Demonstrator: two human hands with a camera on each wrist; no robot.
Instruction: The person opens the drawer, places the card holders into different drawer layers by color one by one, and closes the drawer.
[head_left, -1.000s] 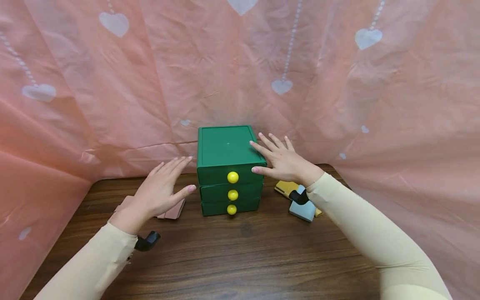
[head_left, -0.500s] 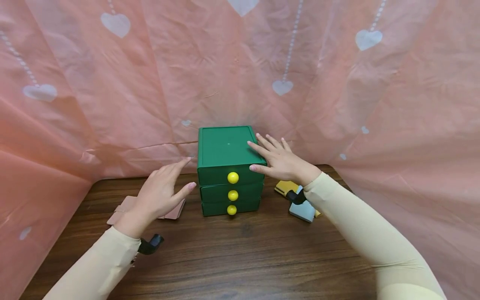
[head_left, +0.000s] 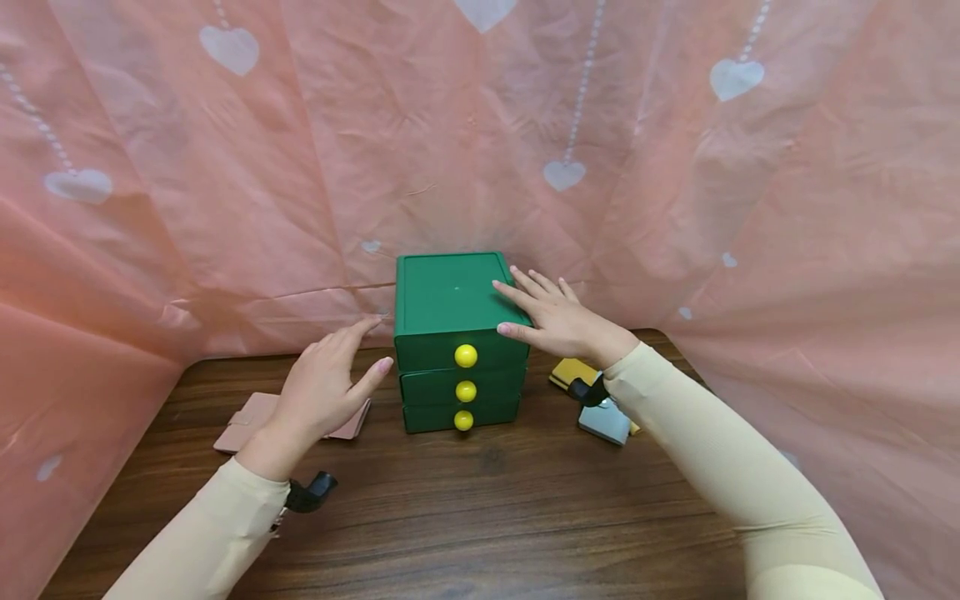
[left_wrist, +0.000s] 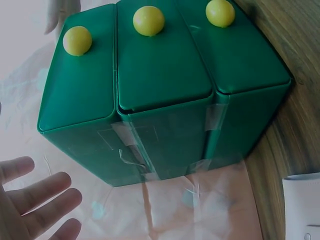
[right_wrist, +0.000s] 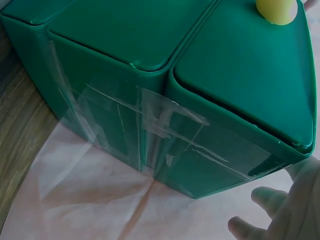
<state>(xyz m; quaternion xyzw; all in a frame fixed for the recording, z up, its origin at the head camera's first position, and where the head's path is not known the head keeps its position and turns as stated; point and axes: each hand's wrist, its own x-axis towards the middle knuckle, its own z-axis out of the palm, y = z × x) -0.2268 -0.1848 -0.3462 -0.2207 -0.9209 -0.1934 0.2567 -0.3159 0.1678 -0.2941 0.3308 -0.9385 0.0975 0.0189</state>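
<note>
A green cabinet of three stacked drawers (head_left: 453,292) stands on the table, with a round yellow knob (head_left: 466,356) on each drawer front. All three drawers are closed. My left hand (head_left: 318,383) hovers just left of the cabinet, fingers extended and thumb toward its side; a gap shows between them in the left wrist view. My right hand (head_left: 562,321) is at the cabinet's upper right edge, its fingers spread and overlapping the top in the head view. Neither hand holds anything. Clear tape (right_wrist: 165,117) joins the drawer units along the sides.
Pink wallets (head_left: 247,421) lie left of the cabinet, partly behind my left hand. To the right are a yellow wallet (head_left: 572,373) and a light blue wallet (head_left: 604,423), partly under my right wrist. A pink curtain (head_left: 465,150) hangs close behind the wooden table (head_left: 480,517).
My left forearm has shifted slightly to the right, uncovering more of the pink wallet. My right hand has moved a little left over the cabinet's edge. The cabinet has not moved.
</note>
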